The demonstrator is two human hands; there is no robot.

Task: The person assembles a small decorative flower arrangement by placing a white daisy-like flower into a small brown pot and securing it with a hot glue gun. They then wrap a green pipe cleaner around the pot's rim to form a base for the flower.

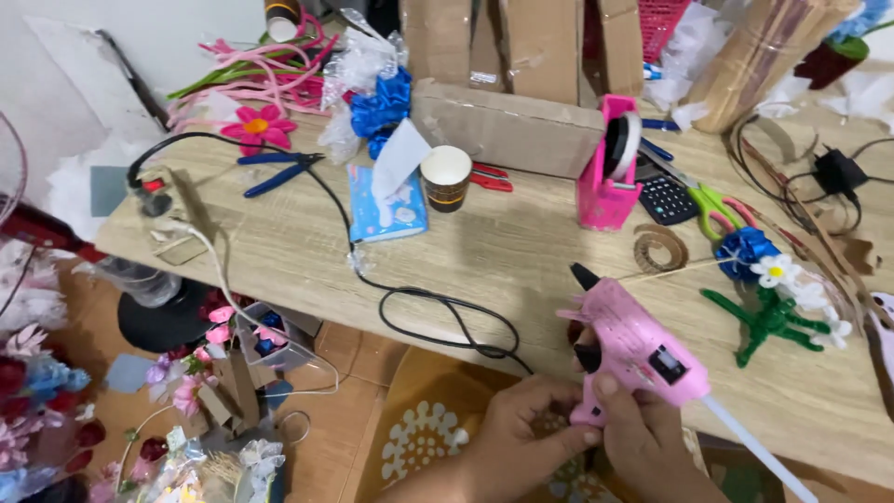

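At the far left of the wooden table (279,251) a black cable (438,312) runs off a small plug block and loops across the pale, grained boards toward me. Behind it lie blue-handled pliers (277,170) and a pink felt flower (256,126) with a soft orange middle, then a flat blue booklet (386,210) and a brown paper cup (447,177), round and white inside.

My left hand (521,438) is down at the near edge, fingers closed around the bottom of the pink glue gun (633,349), steadying the grip from the left. My right hand (643,433) wraps the handle from the other side, thumb pressed up against the smooth plastic body. The gun itself is just off the table's front edge, its black nozzle tilted up and away toward the tabletop, a pale translucent glue stick poking out the back to the lower right. I judge I am readying the gun, seating it in both hands, and that the next move calls for aiming the hot tip at a piece without touching it.

Right of the gun stand a glossy pink tape dispenser (610,172), a curled strip of corrugated card (659,247), and a fuzzy green pipe-cleaner stem (768,321) bearing white flowers (778,272).
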